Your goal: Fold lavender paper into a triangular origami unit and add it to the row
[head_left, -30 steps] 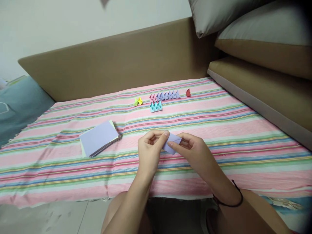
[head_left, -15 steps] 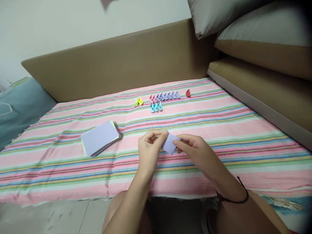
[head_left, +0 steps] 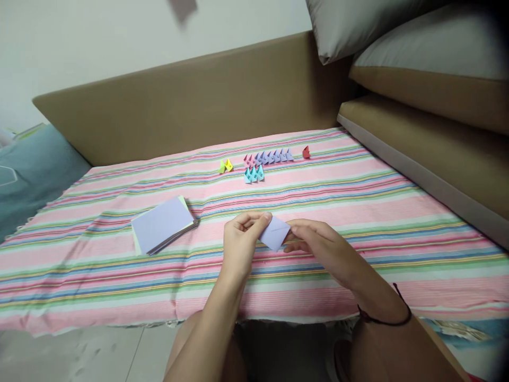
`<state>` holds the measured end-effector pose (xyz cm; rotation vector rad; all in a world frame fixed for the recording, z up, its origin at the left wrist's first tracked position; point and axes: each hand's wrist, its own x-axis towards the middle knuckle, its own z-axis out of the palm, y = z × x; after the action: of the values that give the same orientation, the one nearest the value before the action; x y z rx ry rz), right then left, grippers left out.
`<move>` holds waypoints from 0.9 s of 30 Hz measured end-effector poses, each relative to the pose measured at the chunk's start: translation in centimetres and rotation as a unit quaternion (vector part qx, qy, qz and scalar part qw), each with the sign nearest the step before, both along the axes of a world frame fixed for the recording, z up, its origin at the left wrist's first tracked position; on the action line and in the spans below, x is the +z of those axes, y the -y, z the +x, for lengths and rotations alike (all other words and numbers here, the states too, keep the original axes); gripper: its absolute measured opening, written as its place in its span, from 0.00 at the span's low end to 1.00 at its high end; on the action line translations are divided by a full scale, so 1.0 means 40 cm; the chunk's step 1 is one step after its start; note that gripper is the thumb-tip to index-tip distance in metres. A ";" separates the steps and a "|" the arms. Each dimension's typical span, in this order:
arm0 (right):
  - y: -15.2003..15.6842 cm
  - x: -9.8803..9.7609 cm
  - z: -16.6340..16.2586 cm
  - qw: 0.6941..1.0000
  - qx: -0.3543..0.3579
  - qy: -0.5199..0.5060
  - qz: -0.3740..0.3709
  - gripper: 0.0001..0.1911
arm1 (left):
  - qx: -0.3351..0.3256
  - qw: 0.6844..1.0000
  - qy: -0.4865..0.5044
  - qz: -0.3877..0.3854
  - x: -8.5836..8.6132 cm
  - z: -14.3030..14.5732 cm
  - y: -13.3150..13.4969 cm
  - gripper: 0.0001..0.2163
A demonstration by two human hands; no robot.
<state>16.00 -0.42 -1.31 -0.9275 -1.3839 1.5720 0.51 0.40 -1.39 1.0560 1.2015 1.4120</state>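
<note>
A small folded square of lavender paper [head_left: 274, 233] is held up in the middle of the head view, turned with its corners pointing sideways, and a crease line crosses it. My left hand [head_left: 243, 233] pinches its left corner, thumb on top and fingers curled behind. At the right corner is my right hand [head_left: 312, 239], its thumb tip by the paper's edge and its fingers apart. Whether a fingertip still touches the back of the paper is hidden. To the left lies a stack of paper sheets [head_left: 162, 225], lavender on top.
Small folded paper pieces stand farther back: yellow-green ones [head_left: 226, 165], a pink and lavender row [head_left: 270, 157], turquoise ones [head_left: 253, 174] and a red one [head_left: 306, 153]. A striped cloth [head_left: 99, 276] covers the seat. Large cushions [head_left: 429, 143] rise at right, a backrest [head_left: 191, 101] behind.
My right thumb has slid off the face of the lavender paper to its right corner, and the right fingers have spread. My left hand keeps its pinch.
</note>
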 end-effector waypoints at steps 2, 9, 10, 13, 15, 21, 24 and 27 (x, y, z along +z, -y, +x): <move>-0.002 -0.001 -0.002 0.998 -0.053 0.024 0.007 0.15 | 0.006 1.000 -0.001 0.007 -0.002 0.002 -0.001 0.08; 0.002 -0.003 -0.008 0.980 -0.155 0.099 0.071 0.10 | -0.002 0.996 -0.028 0.090 -0.003 0.023 0.006 0.05; 0.003 -0.002 -0.008 0.983 -0.152 0.079 0.063 0.10 | -0.011 0.994 -0.031 0.103 -0.002 0.022 0.007 0.04; 0.003 0.006 -0.006 0.987 -0.153 -0.008 0.050 0.10 | -0.049 0.987 -0.055 0.145 0.002 0.011 0.006 0.02; 0.001 0.011 -0.003 0.984 -0.165 -0.040 0.047 0.10 | -0.075 0.978 -0.088 0.171 0.005 0.001 0.004 0.03; -0.005 0.004 0.010 0.979 -0.198 -0.031 0.045 0.08 | -0.136 0.976 -0.054 0.164 0.012 -0.006 0.001 0.16; -0.005 -0.004 0.013 0.978 -0.199 -0.018 0.052 0.08 | -0.107 0.982 -0.048 0.149 0.013 -0.002 0.001 0.17; -0.005 -0.007 0.013 0.977 -0.204 -0.001 0.063 0.09 | -0.089 0.982 -0.073 0.151 0.012 -0.002 0.001 0.12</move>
<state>16.52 -0.23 -1.57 -1.0534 -1.1847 1.1632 0.42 0.35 -0.90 1.4629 0.9840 1.4220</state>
